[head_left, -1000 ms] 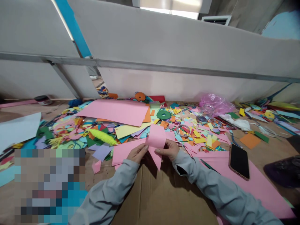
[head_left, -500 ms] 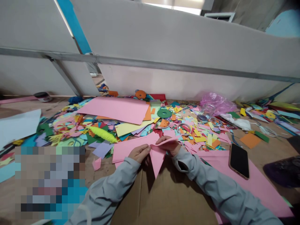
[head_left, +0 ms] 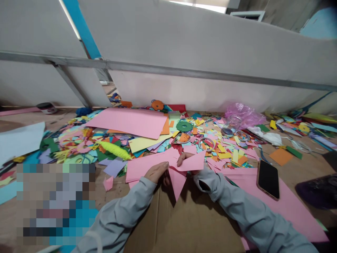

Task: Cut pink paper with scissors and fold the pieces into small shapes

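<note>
Both my hands hold a folded piece of pink paper [head_left: 177, 182] over the cardboard [head_left: 184, 225] in front of me. Its pointed end hangs down between them. My left hand [head_left: 157, 172] is closed on the paper's left side, thumb on top. With thumb and fingers, my right hand [head_left: 186, 160] grips the right side, where a flap [head_left: 193, 163] stands out and covers part of the fingers. Just behind my hands lies a larger pink sheet [head_left: 142, 165].
Paper scraps [head_left: 229, 147] spread across the table, with tape rolls [head_left: 206, 144] among them. A phone [head_left: 268, 180] rests on pink paper [head_left: 292, 211] at right. Further back are a pink stack [head_left: 129, 121], yellow yarn [head_left: 114, 151], a pink plastic bag [head_left: 246, 116] and a partition [head_left: 184, 42].
The flap at the right of the folded paper has turned flatter toward me and now covers more of my right hand's fingers. My left hand has stayed nearly in place.
</note>
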Motion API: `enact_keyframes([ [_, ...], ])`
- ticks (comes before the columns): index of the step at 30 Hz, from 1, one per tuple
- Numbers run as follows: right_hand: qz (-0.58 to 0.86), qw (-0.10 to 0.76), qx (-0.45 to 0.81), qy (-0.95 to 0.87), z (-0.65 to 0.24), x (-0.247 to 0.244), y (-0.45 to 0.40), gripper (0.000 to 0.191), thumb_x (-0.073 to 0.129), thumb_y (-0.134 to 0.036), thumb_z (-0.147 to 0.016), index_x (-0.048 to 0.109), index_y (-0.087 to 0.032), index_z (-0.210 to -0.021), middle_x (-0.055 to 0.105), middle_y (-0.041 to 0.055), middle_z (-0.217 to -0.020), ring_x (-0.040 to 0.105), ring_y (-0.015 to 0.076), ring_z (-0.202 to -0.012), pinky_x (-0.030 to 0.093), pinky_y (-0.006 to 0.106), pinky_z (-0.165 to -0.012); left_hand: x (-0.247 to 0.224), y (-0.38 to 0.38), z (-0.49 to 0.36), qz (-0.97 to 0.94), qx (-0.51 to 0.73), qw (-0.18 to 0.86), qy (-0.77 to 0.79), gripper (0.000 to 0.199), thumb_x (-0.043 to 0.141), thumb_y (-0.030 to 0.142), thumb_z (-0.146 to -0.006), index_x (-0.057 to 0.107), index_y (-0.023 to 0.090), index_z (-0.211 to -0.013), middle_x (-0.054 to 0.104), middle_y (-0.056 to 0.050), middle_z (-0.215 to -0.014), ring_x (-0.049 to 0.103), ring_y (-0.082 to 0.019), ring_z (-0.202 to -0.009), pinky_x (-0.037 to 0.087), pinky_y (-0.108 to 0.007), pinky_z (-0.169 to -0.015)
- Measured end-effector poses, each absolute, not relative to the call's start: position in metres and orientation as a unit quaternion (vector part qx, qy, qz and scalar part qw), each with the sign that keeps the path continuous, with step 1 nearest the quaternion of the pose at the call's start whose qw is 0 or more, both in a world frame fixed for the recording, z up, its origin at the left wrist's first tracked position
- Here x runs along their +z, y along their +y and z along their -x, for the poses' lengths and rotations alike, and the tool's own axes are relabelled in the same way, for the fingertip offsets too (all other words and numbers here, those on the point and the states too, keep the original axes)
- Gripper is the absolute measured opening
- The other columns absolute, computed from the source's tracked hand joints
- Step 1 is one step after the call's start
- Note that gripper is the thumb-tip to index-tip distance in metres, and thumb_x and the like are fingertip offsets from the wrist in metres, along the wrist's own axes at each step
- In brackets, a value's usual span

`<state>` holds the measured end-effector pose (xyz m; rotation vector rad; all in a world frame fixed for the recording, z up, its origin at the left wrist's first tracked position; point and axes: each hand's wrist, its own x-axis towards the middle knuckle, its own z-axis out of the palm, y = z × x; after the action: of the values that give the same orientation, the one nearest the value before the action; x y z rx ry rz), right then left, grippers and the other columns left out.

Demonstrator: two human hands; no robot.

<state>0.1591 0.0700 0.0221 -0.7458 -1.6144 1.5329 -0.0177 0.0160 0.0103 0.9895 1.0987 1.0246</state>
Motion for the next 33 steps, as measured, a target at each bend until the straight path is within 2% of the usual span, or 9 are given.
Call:
enact_keyframes([
  [3, 0.290, 0.365, 0.613, -0.638, -0.161, 0.037, 0.064, 0.042, 0.066, -0.056, -0.059, 0.067, -0.015, -0.070, 0.061, 0.0056, -0.066, 0.046, 0.0122, -0.053, 0.034, 0.022, -0.048, 0.010, 0.015, 0.018, -0.428, 0.426, 0.615, 0.507, 0.042, 0.059, 0.057, -0.070, 0.054, 0.017, -0.061, 0.057, 0.000, -0.038, 0.051, -0.012, -0.033, 0.039, -0.021, -0.036],
  [6, 0.272, 0.365, 0.627, -0.632, -0.162, 0.044, 0.062, 0.039, 0.069, -0.051, -0.059, 0.068, -0.014, -0.072, 0.061, 0.0060, -0.066, 0.049, 0.0134, -0.054, 0.035, 0.022, -0.048, 0.008, 0.014, 0.017, -0.444, 0.406, 0.621, 0.502, 0.042, 0.060, 0.057, -0.069, 0.049, 0.017, -0.061, 0.057, 0.001, -0.038, 0.050, -0.011, -0.033, 0.037, -0.018, -0.035],
  [9, 0.266, 0.362, 0.653, -0.609, -0.160, 0.035, 0.065, 0.032, 0.070, -0.044, -0.059, 0.068, -0.015, -0.074, 0.061, 0.0056, -0.065, 0.055, 0.0169, -0.062, 0.039, 0.024, -0.051, 0.006, 0.014, 0.017, -0.460, 0.405, 0.618, 0.492, 0.042, 0.058, 0.057, -0.071, 0.047, 0.018, -0.061, 0.057, 0.002, -0.038, 0.049, -0.009, -0.033, 0.037, -0.017, -0.035],
  [12, 0.284, 0.399, 0.680, -0.545, -0.154, 0.016, 0.072, 0.025, 0.071, -0.035, -0.058, 0.068, -0.016, -0.076, 0.061, 0.0020, -0.062, 0.054, 0.0144, -0.058, 0.038, 0.023, -0.050, 0.005, 0.014, 0.016, -0.474, 0.413, 0.591, 0.505, 0.042, 0.057, 0.057, -0.072, 0.047, 0.017, -0.061, 0.054, 0.004, -0.038, 0.046, -0.007, -0.032, 0.035, -0.015, -0.034],
  [16, 0.300, 0.426, 0.727, -0.448, -0.146, -0.002, 0.078, 0.031, 0.073, -0.033, -0.057, 0.067, -0.017, -0.083, 0.060, -0.0013, -0.062, 0.053, 0.0114, -0.052, 0.039, 0.022, -0.048, 0.006, 0.016, 0.019, -0.478, 0.439, 0.532, 0.544, 0.041, 0.053, 0.058, -0.075, 0.047, 0.019, -0.064, 0.053, 0.006, -0.040, 0.045, -0.008, -0.031, 0.035, -0.015, -0.032],
  [21, 0.322, 0.394, 0.754, -0.416, -0.142, -0.005, 0.075, 0.039, 0.078, -0.038, -0.055, 0.061, -0.017, -0.083, 0.060, -0.0034, -0.060, 0.052, 0.0090, -0.046, 0.040, 0.021, -0.044, 0.004, 0.018, 0.022, -0.458, 0.476, 0.475, 0.581, 0.037, 0.048, 0.057, -0.078, 0.045, 0.021, -0.068, 0.052, 0.008, -0.042, 0.042, -0.008, -0.029, 0.032, -0.017, -0.029],
  [24, 0.316, 0.392, 0.733, -0.458, -0.141, -0.004, 0.072, 0.040, 0.083, -0.029, -0.048, 0.062, -0.015, -0.079, 0.064, -0.0009, -0.067, 0.059, 0.0128, -0.059, 0.047, 0.024, -0.056, 0.004, 0.017, 0.021, -0.483, 0.472, 0.457, 0.579, 0.037, 0.049, 0.056, -0.078, 0.047, 0.021, -0.067, 0.052, 0.008, -0.042, 0.044, -0.008, -0.031, 0.035, -0.017, -0.032],
  [27, 0.292, 0.393, 0.740, -0.462, -0.141, -0.001, 0.068, 0.038, 0.083, -0.028, -0.050, 0.064, -0.014, -0.079, 0.068, 0.0013, -0.073, 0.063, 0.0160, -0.068, 0.050, 0.030, -0.068, 0.004, 0.017, 0.019, -0.486, 0.457, 0.472, 0.576, 0.039, 0.051, 0.057, -0.075, 0.048, 0.020, -0.065, 0.053, 0.007, -0.042, 0.045, -0.008, -0.033, 0.037, -0.017, -0.035],
  [33, 0.287, 0.370, 0.749, -0.469, -0.142, 0.000, 0.065, 0.040, 0.082, -0.032, -0.052, 0.066, -0.014, -0.083, 0.069, 0.0023, -0.073, 0.066, 0.0185, -0.068, 0.051, 0.035, -0.073, 0.003, 0.017, 0.019, -0.454, 0.460, 0.504, 0.573, 0.044, 0.053, 0.061, -0.072, 0.048, 0.019, -0.058, 0.053, 0.006, -0.041, 0.047, -0.009, -0.036, 0.038, -0.018, -0.037],
])
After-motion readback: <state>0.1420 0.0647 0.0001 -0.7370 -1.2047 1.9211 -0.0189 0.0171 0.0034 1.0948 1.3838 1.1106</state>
